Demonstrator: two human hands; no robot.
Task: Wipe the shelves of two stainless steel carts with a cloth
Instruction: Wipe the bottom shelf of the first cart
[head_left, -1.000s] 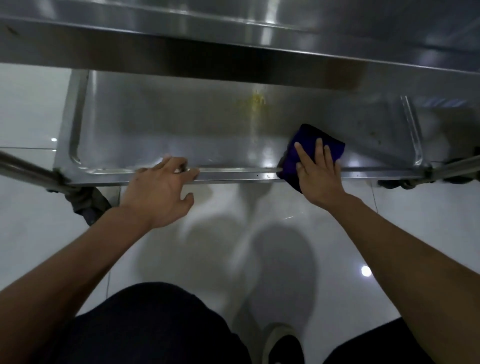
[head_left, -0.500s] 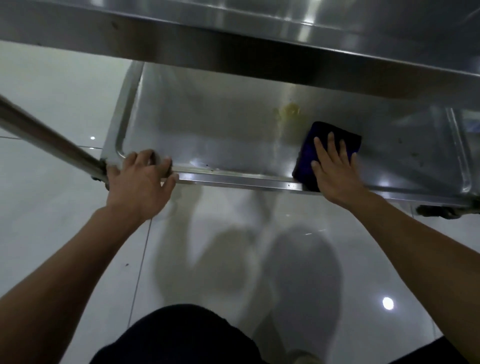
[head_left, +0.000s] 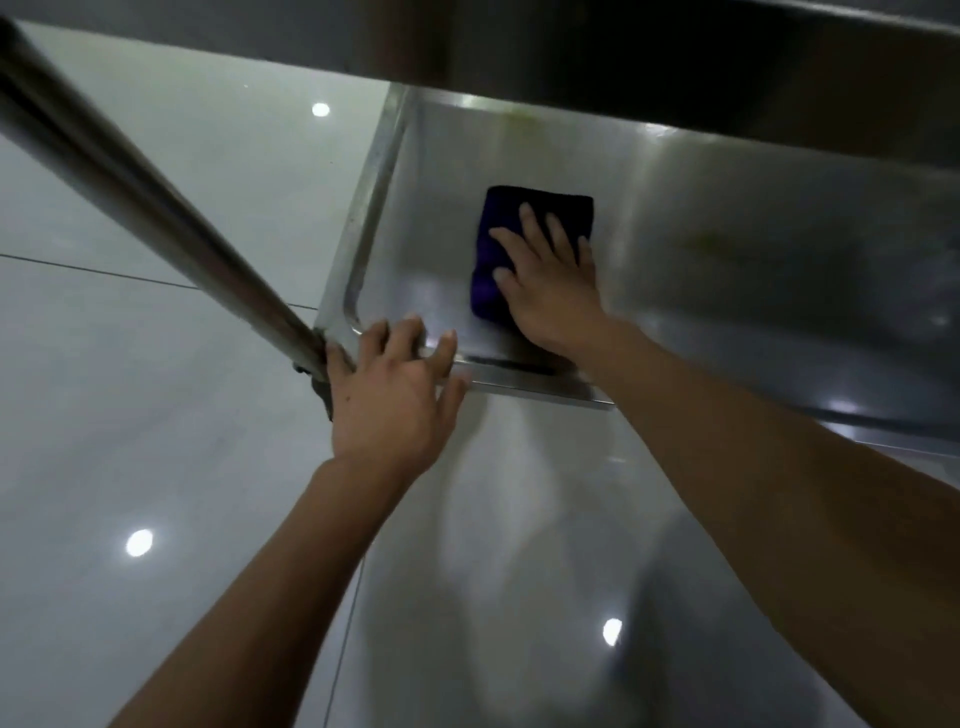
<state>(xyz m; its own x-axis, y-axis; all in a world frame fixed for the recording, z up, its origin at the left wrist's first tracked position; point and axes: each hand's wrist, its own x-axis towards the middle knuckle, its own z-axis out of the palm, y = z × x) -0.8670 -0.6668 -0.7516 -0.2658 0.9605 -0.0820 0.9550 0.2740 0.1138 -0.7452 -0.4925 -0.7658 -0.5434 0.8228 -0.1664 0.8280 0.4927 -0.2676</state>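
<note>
Now, right hand (head_left: 553, 291): pressing the folded blue cloth (head_left: 498, 249) flat on the lower shelf (head_left: 727, 291), fingers straight.
Left hand (head_left: 387, 400): fingers curling over the shelf's front rim beside the cart post (head_left: 156, 208).

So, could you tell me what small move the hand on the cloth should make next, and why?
Probably slide the cloth toward the shelf's far edge, where a yellowish smear shows just beyond it. The right hand already presses flat on the cloth, and the left hand grips the shelf rim at the near corner, which likely steadies the cart.
</note>
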